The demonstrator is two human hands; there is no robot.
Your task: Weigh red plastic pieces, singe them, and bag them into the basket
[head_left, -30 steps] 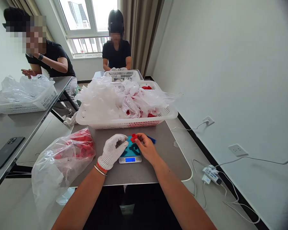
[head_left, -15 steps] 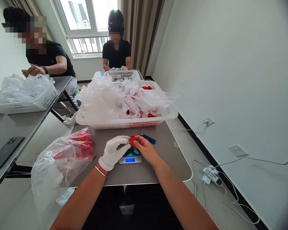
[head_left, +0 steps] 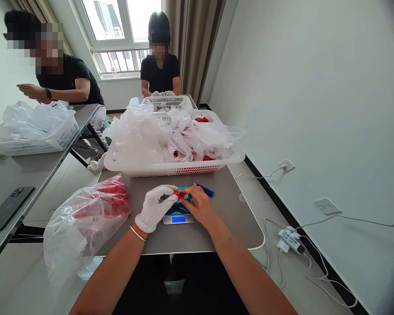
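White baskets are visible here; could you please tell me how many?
3: the basket on the left table, the large middle basket and the smaller basket behind it; bags could hide others.

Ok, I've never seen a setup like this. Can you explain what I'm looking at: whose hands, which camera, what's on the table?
There is no machine here: the arms belong to a person wearing the camera on their head, so you look forward and down from there. The left hand wears a white glove; the right hand is bare. Their fingertips hold a small red piece over a small scale with a lit display. On the table you also see a plastic bag of red pieces at left, a blue item beyond the right hand, and a white basket heaped with plastic bags. Two other people sit further back.
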